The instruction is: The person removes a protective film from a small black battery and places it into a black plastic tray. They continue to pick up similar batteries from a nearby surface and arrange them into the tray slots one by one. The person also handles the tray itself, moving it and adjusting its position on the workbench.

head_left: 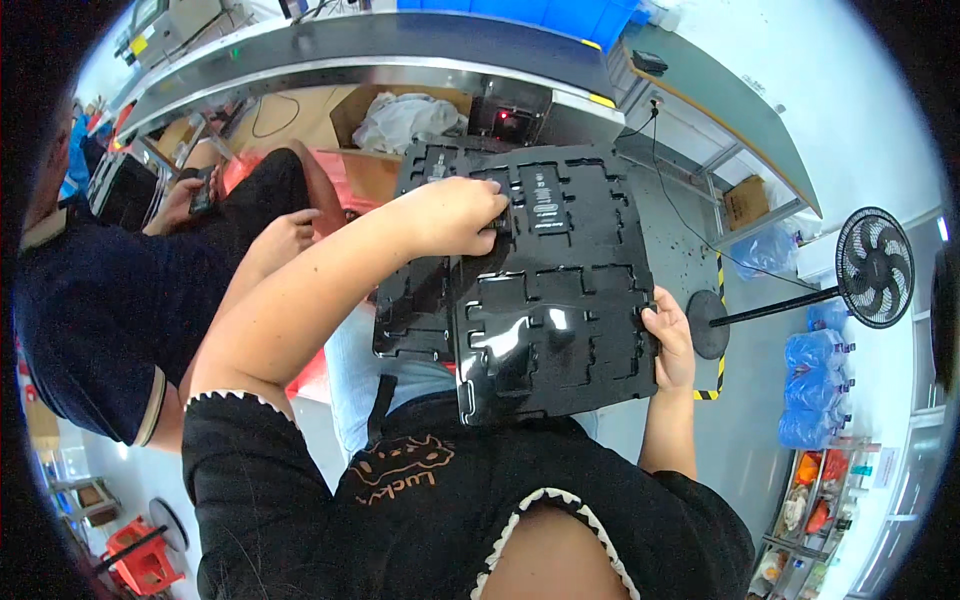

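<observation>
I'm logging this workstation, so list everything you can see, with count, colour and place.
moulded plastic tray: at least two, glossy black, overlapping on the lap
small black part: one, on the upper tray
standing fan: one, black, right
water bottle packs: several, blue, floor right
cardboard box: one, brown, under the bench
bench: one, dark, top
co-worker: one, dark shirt, left
left hand: fingers at the small part
right hand: holds the tray's right edge
</observation>
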The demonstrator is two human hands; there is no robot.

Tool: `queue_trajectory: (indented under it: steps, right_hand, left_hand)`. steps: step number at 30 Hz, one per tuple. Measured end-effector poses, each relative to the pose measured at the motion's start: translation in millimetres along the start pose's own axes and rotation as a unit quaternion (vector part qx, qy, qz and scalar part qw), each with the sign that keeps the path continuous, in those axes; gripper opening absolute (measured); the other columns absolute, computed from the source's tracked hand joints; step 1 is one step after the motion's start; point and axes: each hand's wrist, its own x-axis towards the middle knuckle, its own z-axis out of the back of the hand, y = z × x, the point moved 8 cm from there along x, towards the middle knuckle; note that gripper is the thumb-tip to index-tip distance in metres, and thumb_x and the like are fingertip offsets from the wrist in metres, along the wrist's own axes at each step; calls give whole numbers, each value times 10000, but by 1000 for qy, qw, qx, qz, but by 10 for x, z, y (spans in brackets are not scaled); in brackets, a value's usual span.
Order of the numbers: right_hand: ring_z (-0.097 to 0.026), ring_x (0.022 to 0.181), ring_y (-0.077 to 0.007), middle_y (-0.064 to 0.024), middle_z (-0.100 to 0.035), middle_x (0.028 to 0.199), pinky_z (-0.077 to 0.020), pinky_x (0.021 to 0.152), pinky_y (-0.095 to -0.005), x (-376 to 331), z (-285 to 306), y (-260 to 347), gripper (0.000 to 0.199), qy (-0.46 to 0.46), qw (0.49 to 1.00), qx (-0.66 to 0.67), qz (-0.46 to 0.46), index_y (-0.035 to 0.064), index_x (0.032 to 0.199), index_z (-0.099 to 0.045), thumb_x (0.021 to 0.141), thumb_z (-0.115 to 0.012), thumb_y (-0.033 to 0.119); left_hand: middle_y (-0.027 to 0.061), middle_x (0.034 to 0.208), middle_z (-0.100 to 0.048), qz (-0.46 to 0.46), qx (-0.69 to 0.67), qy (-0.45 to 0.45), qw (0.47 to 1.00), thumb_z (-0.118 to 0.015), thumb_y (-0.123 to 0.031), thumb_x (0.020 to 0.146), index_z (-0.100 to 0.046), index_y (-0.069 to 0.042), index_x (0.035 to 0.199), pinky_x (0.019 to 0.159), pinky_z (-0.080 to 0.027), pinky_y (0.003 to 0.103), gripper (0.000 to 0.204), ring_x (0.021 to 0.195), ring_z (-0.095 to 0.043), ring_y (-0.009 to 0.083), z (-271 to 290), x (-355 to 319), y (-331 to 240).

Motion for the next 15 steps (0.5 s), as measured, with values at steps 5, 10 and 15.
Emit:
queue_trajectory:
  steps: [5, 10, 15]
  right_hand:
    - [-637, 986, -196, -140, -623, 1116, -505, 889, -319, -132, 321, -82, 342, -47, 998, -39, -28, -44, 1211, -486, 883, -548, 31]
    - [-636, 969, -201, -140, -631, 1102, -505, 873, -321, -211, 507, -29, 301, -79, 997, -20, -9, -34, 1166, -517, 879, -570, 40]
    - [-632, 976, -192, -134, -630, 1110, -501, 876, -306, -177, 550, 123, 306, -91, 995, -41, 18, -37, 1186, -510, 893, -545, 42]
  left_hand:
    - [208, 973, -617, -47, 0, -162, 986, -561, -39, 758, -549, 41, 1056, 753, -522, 428, 309, 876, -617, 378, 382, -371, -65]
    - [225, 1193, -569, -11, 65, -250, 966, -588, -25, 758, -520, 24, 1195, 888, -504, 402, 444, 1042, -600, 348, 13, -1167, -113]
    - [234, 1301, -491, 57, 131, -153, 978, -495, -82, 778, -494, 82, 1231, 1038, -383, 407, 482, 1233, -469, 349, -679, -1371, -135]
